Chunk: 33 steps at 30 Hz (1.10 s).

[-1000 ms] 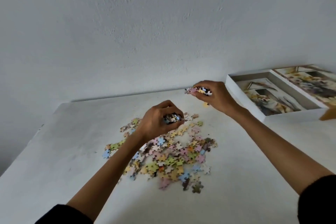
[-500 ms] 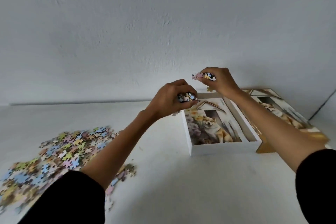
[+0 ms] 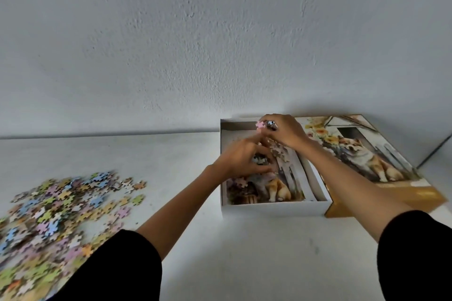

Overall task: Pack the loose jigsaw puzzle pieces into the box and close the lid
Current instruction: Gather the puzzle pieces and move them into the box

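Observation:
The open white puzzle box [image 3: 274,208] sits on the table at centre right, with a dog picture sheet on its floor. Both hands hover over it. My left hand [image 3: 241,159] has its fingers spreading, and a clump of puzzle pieces [image 3: 260,160] shows under its palm. Over the box's far end, my right hand [image 3: 285,131] pinches a few pieces [image 3: 260,124]; others fall below it [image 3: 277,149]. A big heap of loose coloured pieces [image 3: 56,212] lies at the left. The lid [image 3: 367,154], dog picture up, rests right of the box.
A white textured wall stands close behind the table. The lid's tan side [image 3: 391,205] touches the box's right wall. Bare white tabletop [image 3: 244,256] spreads between the heap and the box and along the near side. A dark line marks the far right corner.
Both hands travelled from the heap to over the box, carrying pieces. The left fingers have loosened and pieces are dropping into the box. My view has swung right.

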Available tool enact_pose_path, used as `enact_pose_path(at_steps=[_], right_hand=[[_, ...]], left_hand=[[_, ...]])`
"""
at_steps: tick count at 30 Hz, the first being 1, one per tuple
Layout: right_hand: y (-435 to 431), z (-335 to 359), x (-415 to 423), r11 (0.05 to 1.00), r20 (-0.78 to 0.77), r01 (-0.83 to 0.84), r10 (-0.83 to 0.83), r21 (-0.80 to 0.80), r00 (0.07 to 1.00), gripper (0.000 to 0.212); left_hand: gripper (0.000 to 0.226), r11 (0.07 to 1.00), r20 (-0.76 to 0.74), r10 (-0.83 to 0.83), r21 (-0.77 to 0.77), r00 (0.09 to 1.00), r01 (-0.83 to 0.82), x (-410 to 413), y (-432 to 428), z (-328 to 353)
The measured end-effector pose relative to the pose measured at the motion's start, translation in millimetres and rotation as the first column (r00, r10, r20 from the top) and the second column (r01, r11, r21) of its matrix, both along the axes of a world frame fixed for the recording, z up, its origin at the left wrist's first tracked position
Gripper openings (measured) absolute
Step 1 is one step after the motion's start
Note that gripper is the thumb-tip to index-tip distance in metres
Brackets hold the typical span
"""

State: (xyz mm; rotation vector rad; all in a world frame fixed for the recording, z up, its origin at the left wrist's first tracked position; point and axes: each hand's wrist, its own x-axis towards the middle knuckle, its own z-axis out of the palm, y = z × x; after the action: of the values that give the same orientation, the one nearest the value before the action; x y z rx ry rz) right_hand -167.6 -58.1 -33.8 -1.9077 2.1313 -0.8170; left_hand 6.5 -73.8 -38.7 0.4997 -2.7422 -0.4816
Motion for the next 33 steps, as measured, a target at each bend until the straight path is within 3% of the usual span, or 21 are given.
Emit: enact_pose_path(at_steps=[7,12,18,26,33], right_hand=[[6,-4,4,1.000,0.043,-0.003,0.004,-0.029,0.999,0.024],[9,-5,14,0.999,0.156,-0.048,0.044,0.019,0.987,0.024],[19,5,33,0.999,0.166,0.005,0.004,-0.053,0.986,0.024],[23,34,118,0.988,0.140,-0.012,0.034,-0.156,0.990,0.028],[19,33,241,0.979,0.172,-0.069,0.102,-0.190,0.980,0.026]], left_hand=[[0.023,0.999,0.021,-0.044,-0.014,0.999,0.045,5,-1,2],[0.019,0.999,-0.027,-0.045,0.014,0.999,0.046,18,1,1],[0.020,0.997,-0.093,-0.079,0.006,0.993,0.079,52,5,16],[0.019,0.999,-0.147,-0.026,-0.031,0.989,0.021,150,-3,41],[0.019,0.996,-0.133,0.083,-0.027,0.988,-0.088,276,-18,43]])
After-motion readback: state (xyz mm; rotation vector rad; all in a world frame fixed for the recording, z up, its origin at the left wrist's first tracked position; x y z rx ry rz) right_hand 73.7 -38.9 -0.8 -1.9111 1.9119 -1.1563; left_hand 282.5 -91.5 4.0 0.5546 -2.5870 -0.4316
